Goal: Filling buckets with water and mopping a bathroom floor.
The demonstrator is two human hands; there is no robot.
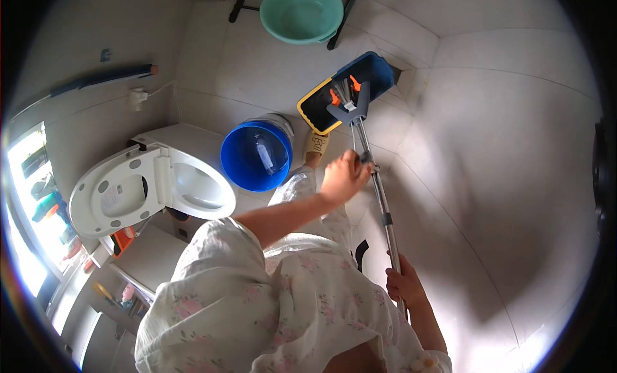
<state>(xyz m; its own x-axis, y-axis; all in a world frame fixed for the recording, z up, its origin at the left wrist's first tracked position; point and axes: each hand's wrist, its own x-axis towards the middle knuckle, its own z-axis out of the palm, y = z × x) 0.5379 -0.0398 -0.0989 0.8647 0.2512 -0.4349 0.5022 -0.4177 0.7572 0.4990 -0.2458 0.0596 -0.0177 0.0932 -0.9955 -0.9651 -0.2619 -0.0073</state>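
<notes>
A sponge mop with a grey metal pole (383,209) slants up from my right side, its grey head with orange parts (350,98) down in a rectangular blue bucket with a yellow edge (313,120). My left hand (344,178) is closed around the lever part of the mop, partway down the pole. Lower on the pole, nearer my body, my right hand (405,281) has its fingers wrapped round it. The mop's wiping part is hidden inside the dark bucket.
Left of my slippered foot (316,143) stands a round blue bucket (227,155) with something clear in it. A toilet (223,191) with its lid raised is farther left. At the back, a green basin (302,16) rests on a black-legged stand. A window (38,199) is at the far left.
</notes>
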